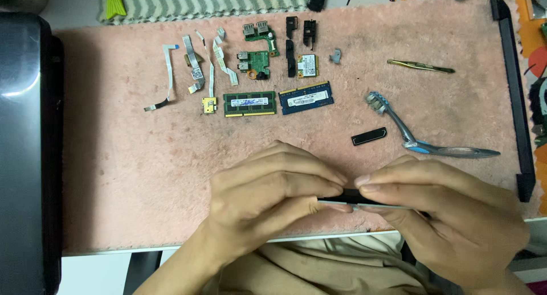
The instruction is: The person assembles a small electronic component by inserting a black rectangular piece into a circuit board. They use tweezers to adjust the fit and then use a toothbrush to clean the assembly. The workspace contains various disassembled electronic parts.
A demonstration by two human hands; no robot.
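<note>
Hands [353,198] on flat strip [356,199], left-right.

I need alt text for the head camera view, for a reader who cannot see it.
Two bare hands, left hand and right hand, hold a thin dark flat part edge-on between them over a pink mat. Farther back lie two memory modules, ribbon cables, small circuit boards, a toothbrush and tweezers.

Left hand [268,192] and right hand [444,209] fingertip to fingertip, fingers curled.
</note>
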